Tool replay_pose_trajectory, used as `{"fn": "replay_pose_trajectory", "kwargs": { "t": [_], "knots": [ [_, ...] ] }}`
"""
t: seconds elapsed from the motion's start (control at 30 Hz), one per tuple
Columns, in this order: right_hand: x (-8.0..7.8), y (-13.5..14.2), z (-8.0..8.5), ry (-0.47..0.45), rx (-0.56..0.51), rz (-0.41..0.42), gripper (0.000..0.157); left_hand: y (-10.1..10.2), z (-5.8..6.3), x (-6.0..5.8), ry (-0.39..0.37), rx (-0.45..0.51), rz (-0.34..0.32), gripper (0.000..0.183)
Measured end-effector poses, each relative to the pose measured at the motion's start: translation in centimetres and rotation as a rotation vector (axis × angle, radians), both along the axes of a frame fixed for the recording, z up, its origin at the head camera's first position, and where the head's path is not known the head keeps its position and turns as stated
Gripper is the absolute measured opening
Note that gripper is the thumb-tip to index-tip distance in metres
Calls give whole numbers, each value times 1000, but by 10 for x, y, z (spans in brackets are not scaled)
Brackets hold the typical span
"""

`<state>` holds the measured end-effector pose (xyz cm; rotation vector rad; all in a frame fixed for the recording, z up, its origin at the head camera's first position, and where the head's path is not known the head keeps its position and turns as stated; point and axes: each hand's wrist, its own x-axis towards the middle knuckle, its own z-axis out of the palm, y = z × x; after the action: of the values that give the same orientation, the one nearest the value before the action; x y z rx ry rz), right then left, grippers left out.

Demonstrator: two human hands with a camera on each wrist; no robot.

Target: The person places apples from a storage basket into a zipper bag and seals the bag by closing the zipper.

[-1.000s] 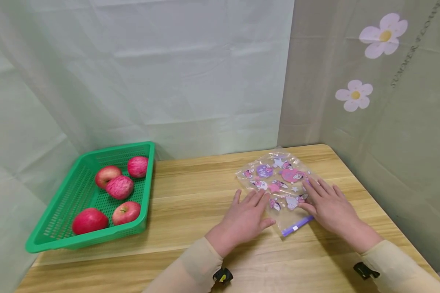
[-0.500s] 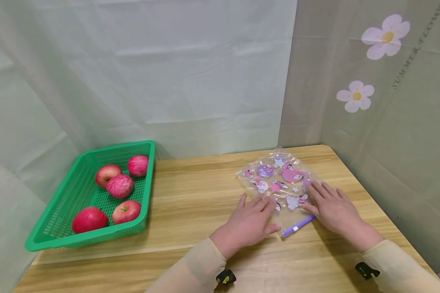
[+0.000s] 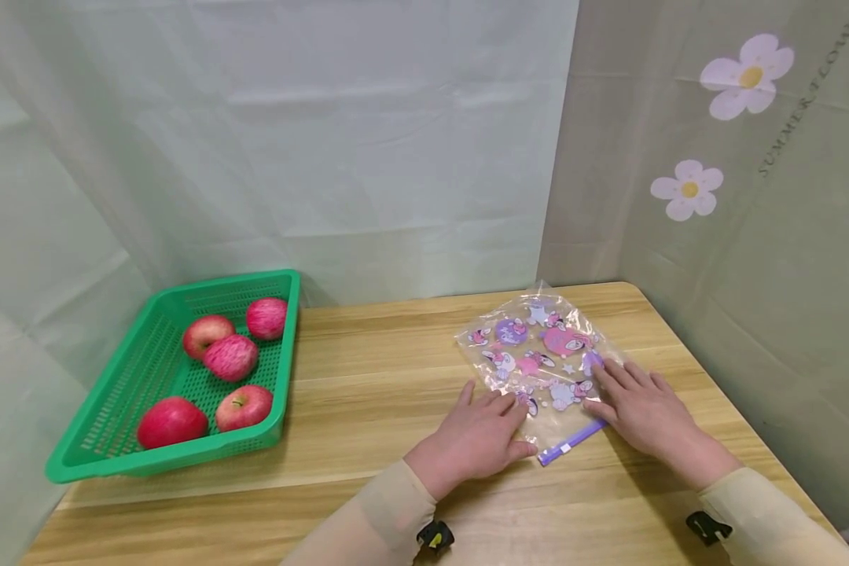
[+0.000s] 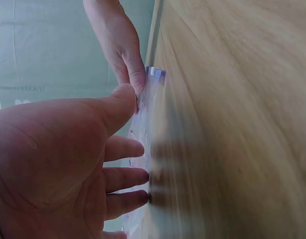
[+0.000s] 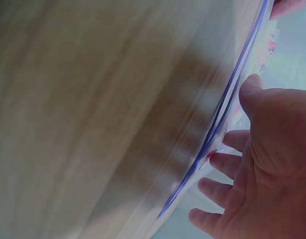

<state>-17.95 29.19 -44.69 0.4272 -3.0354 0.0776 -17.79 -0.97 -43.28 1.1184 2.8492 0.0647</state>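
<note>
A clear plastic zip bag point(image 3: 555, 369) with pink and purple cartoon prints lies on the wooden table, its purple zip strip point(image 3: 578, 438) towards me. At the bag's near left edge is my left hand point(image 3: 470, 440), palm down with fingers spread and slightly bent. Along the right edge my right hand point(image 3: 644, 413) touches the bag, fingers extended. The left wrist view shows the left hand point(image 4: 58, 144) low over the tabletop, fingertips by the bag. In the right wrist view the right hand point(image 5: 277, 149) is beside the purple strip point(image 5: 208, 137), not curled round it.
A green plastic basket point(image 3: 184, 456) with several red apples point(image 3: 231, 358) stands at the table's left side. Pale curtains point(image 3: 396, 157) hang behind the table point(image 3: 375, 377) and along both sides. The table's right edge runs close to my right hand.
My left hand has shifted slightly right and towards me. The bag's near left zip corner has moved a little towards me and left. My right hand has barely moved.
</note>
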Motion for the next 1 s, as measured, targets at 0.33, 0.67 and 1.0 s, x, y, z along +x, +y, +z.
{"fn": "replay_pose_trajectory", "kwargs": {
  "t": [0.33, 0.67, 1.0],
  "knots": [
    [3, -6, -1, 21, 0, 30, 70, -9, -2, -6, -27, 23, 12, 70],
    [2, -15, -3, 27, 10, 81, 69, -24, 2, -11, -74, 29, 62, 70],
    [4, -31, 0, 27, 3, 139, 69, -39, 3, -17, -83, 12, 143, 69]
  ]
}}
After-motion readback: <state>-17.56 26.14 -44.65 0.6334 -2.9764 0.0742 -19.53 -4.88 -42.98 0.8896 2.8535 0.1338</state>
